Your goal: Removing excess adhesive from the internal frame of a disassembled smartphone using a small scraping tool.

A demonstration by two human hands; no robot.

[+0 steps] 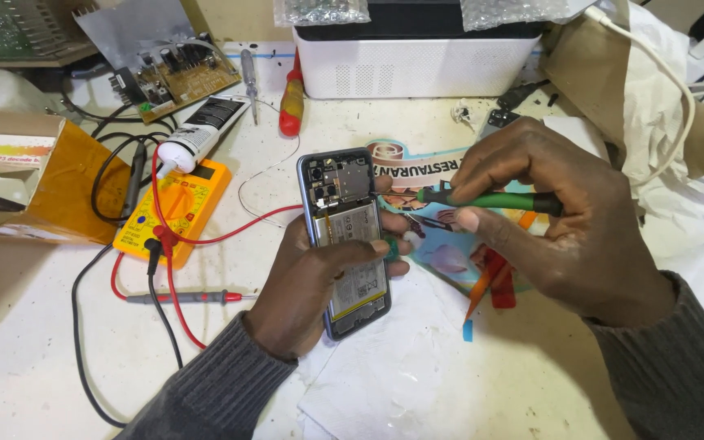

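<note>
Left hand (307, 281) grips the opened phone (345, 240), long axis twelve to six, above the bench (42, 342). Right hand (564, 224) pinches a green screwdriver (490, 200), tip pointing nine o'clock at the phone's upper edge, almost touching.

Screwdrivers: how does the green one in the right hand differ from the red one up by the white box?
The green screwdriver is gripped level in the right hand, tip toward the opened phone. The red screwdriver lies untouched on the table, with a thicker handle. Both are hand tools.

Electronics repair workbench (multimeter (174, 209), circuit board (181, 84))
</note>
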